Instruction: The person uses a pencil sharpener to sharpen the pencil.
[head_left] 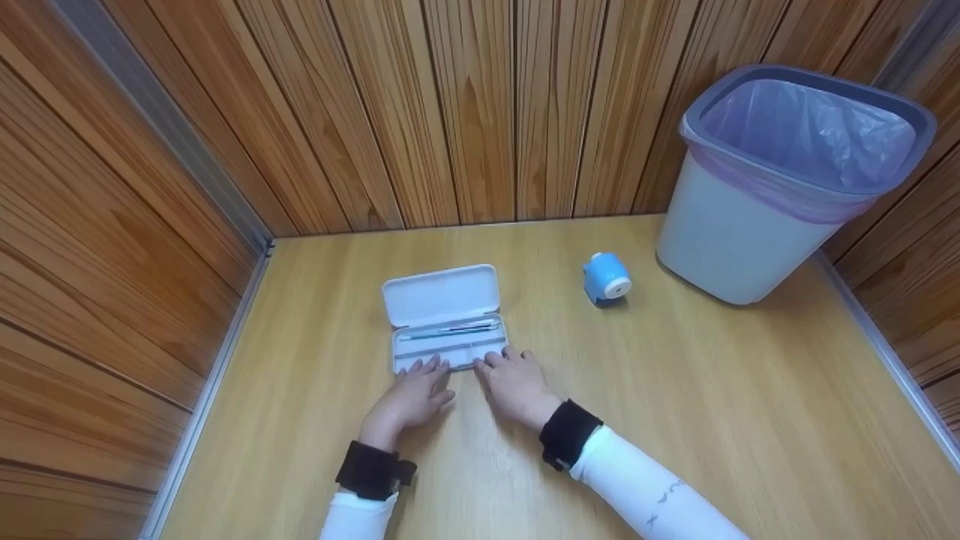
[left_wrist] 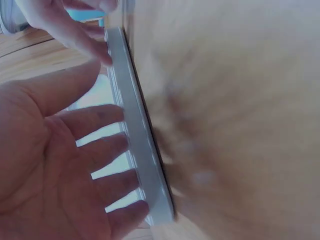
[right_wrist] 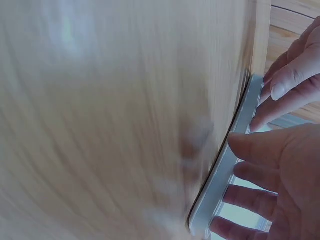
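A light grey pencil case [head_left: 451, 352] lies on the table with its lid [head_left: 442, 296] raised and tilted back. Two slim pens or pencils [head_left: 450, 330] lie in its rear compartment, and a low divider splits the front part. My left hand [head_left: 409, 397] reaches to the left of the front edge, its spread fingers [left_wrist: 112, 145] at the rim. On the right of that same edge rests my right hand [head_left: 516, 382]. In the right wrist view, its thumb [right_wrist: 250, 147] lies against the front wall of the case and its other fingers are extended at the rim.
A blue pencil sharpener [head_left: 606, 279] with a white round front stands right of the case. Farther right, a tall bin [head_left: 742, 225] lined with a purplish bag is in the back corner. Wood-panelled walls [head_left: 472, 112] enclose the table [head_left: 675, 420] at the back and sides.
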